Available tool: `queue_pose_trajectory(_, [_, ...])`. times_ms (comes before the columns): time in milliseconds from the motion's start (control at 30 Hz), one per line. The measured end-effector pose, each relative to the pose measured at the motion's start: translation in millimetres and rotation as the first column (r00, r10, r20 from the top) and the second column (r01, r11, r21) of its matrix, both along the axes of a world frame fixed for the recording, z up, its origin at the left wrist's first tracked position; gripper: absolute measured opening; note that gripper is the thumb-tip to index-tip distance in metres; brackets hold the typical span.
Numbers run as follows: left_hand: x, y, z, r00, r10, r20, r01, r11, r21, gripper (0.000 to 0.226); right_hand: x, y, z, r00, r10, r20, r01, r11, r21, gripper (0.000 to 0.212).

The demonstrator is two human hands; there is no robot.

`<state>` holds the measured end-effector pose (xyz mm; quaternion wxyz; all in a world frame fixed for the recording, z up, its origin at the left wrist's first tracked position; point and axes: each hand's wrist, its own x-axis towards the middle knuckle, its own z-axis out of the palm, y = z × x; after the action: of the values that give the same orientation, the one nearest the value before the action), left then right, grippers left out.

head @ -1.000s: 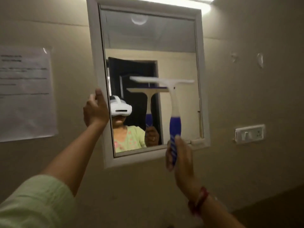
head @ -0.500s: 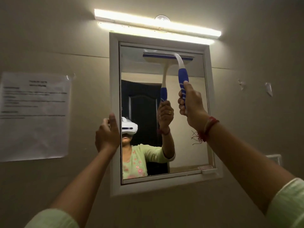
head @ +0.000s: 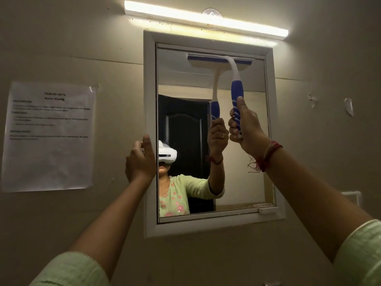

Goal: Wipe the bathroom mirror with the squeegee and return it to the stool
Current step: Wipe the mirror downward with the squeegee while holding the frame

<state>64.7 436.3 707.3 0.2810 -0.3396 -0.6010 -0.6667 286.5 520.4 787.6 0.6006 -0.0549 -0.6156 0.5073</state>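
Bracing the white-framed wall mirror at its left edge with curled left hand, right hand fist-grips the blue-and-white squeegee, blade against the glass's top, seemingly for a downward stroke.

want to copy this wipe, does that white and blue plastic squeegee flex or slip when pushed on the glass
The white and blue plastic squeegee probably handles light: the right hand alone holds it overhead. Its thin curved neck may flex slightly. The ribbed blue grip likely resists slipping.
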Motion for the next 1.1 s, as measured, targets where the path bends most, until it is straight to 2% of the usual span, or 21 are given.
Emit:
queue_pose_trajectory(200, [-1,2,0,1.000,-0.003,0.004,0.003,1.000,0.003,0.051,4,-4,-15,0.999,0.043,-0.007,-0.043,0.999,0.001,0.035])
queue_pose_trajectory(300, [-2,2,0,1.000,-0.005,0.007,0.005,1.000,-0.002,0.052,7,-6,-25,0.994,0.107,0.009,-0.107,0.994,0.001,0.045])
queue_pose_trajectory(367, [-2,3,0,1.000,-0.007,0.004,0.007,1.000,-0.001,0.051,9,-6,-33,0.986,0.142,0.082,-0.144,0.989,0.020,0.056])
queue_pose_trajectory(467, [-2,3,0,1.000,0.002,0.005,-0.002,1.000,0.000,0.050,7,-2,-52,0.984,0.120,0.131,-0.126,0.991,0.039,0.068])
queue_pose_trajectory(533, [-2,3,0,1.000,0.003,0.003,-0.003,1.000,0.000,0.050,1,2,-67,0.991,0.086,0.103,-0.089,0.996,0.025,0.063])
queue_pose_trajectory(667, [-4,3,1,1.000,0.011,0.000,-0.011,1.000,-0.013,0.053,-7,11,-97,1.000,-0.029,-0.005,0.029,1.000,-0.005,0.031])
queue_pose_trajectory(867, [-6,4,1,1.000,0.021,-0.007,-0.021,1.000,-0.015,0.053,-5,11,-143,0.982,0.180,-0.052,-0.181,0.983,-0.018,0.035])
queue_pose_trajectory(1100, [-5,3,1,1.000,0.026,-0.006,-0.026,0.999,-0.022,0.052,-9,11,-187,0.989,0.145,-0.021,-0.146,0.988,-0.043,0.037])
